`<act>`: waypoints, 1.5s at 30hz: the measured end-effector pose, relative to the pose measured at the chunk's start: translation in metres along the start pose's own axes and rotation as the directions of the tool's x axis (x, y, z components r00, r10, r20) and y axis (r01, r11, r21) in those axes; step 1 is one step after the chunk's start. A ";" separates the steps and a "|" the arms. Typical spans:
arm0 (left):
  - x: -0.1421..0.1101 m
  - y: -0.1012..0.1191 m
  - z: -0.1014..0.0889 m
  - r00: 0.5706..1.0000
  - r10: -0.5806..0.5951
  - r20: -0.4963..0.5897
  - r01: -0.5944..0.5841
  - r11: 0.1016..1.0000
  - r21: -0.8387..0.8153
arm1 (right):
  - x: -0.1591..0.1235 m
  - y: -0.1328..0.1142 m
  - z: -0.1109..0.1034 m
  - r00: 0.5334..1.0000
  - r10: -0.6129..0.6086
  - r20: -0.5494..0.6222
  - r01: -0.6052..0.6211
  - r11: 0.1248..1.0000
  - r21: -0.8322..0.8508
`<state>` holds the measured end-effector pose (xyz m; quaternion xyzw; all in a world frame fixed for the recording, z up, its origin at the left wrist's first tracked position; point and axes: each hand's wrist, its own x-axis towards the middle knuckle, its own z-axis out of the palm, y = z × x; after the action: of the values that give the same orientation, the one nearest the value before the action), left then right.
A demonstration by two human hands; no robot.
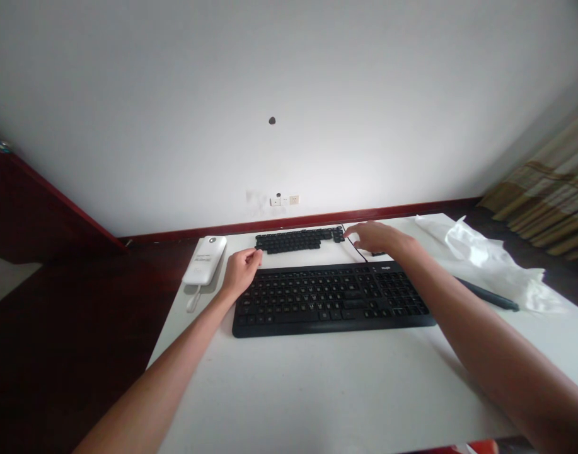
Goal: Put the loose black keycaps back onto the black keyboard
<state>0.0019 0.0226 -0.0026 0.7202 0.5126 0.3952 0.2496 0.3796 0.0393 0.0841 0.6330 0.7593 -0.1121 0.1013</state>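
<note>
Head view: a reddish object, too cut off to identify, shows at the near edge of the white desk. A black keyboard lies across the middle of the desk, its long sides roughly parallel to the near and far edges. Toward the right edge, a dark rod lies partly behind the right forearm, beside a crumpled plastic bag that reaches toward the far right corner.

The left hand is at the keyboard's far left corner, fingers curled and fingertips nearly together; whether it grips anything cannot be told. To its left, a white handheld device with a strap lies along the left edge, near the far left corner.

The right hand extends above the cable, thumb and index finger slightly apart. The index finger is at the right end of the loose black keys; contact cannot be confirmed. These keys lie in rows near the far edge.

Caution: a dragging wrist or a snagged cable could disturb the row order. An outward push could send keys over the far edge.
</note>
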 end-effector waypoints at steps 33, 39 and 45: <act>0.001 -0.002 0.000 1.000 0.018 -0.009 -0.018 1.000 -0.015 | -0.010 0.019 -0.020 0.993 0.079 -0.092 -0.080 0.997 -0.006; 0.000 0.000 0.000 1.000 0.021 -0.003 -0.021 1.000 -0.021 | -0.006 0.016 -0.014 0.992 0.084 -0.092 -0.084 0.996 0.006; 0.001 0.000 0.000 1.000 0.017 -0.006 -0.017 1.000 -0.018 | 0.000 -0.001 -0.002 0.994 -0.016 -0.109 0.017 1.000 0.007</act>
<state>0.0018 0.0233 -0.0026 0.7210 0.5037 0.4042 0.2511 0.3787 0.0393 0.0858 0.6322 0.7684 -0.0813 0.0561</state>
